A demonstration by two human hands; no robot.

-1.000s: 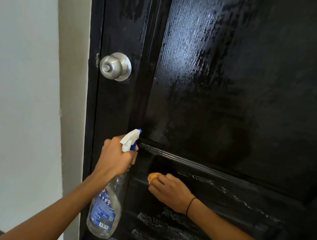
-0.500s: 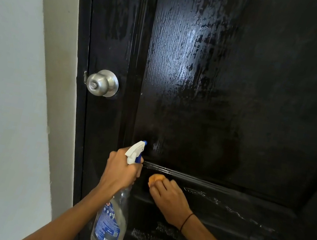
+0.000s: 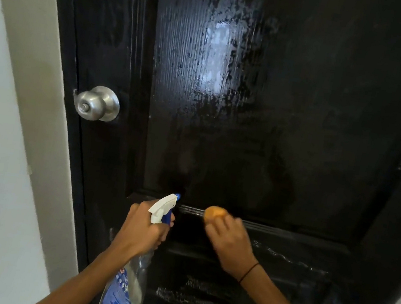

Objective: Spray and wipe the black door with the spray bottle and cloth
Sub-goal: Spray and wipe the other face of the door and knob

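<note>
Two hands work low on the black door (image 3: 288, 139), both forearms reaching in from the near edge. The left hand (image 3: 141, 229) is wrapped round the neck of the spray bottle (image 3: 123, 292), fingers curled at the blue trigger, the white nozzle tilted up and to the right toward the door just above the horizontal moulding. The clear bottle body with its blue label hangs down beside the left forearm. The right hand (image 3: 228, 243), a thin black band (image 3: 248, 272) on its wrist, grasps the orange cloth (image 3: 213, 214); only a rounded bunch of it shows beyond the fingertips, pressed against the moulding between the upper and lower panels. The fingers look slightly blurred.

Compared with half a second ago, the view has tipped upward, so more of the upper panel shows, with a bright wet sheen and streaks in its middle. The silver door knob (image 3: 97, 103) sits left of the panel, near the pale frame (image 3: 36, 73). The right hand has shifted to the right and a little farther up, so a wider gap now separates the cloth from the nozzle. The left hand keeps the same hold on the bottle.
</note>
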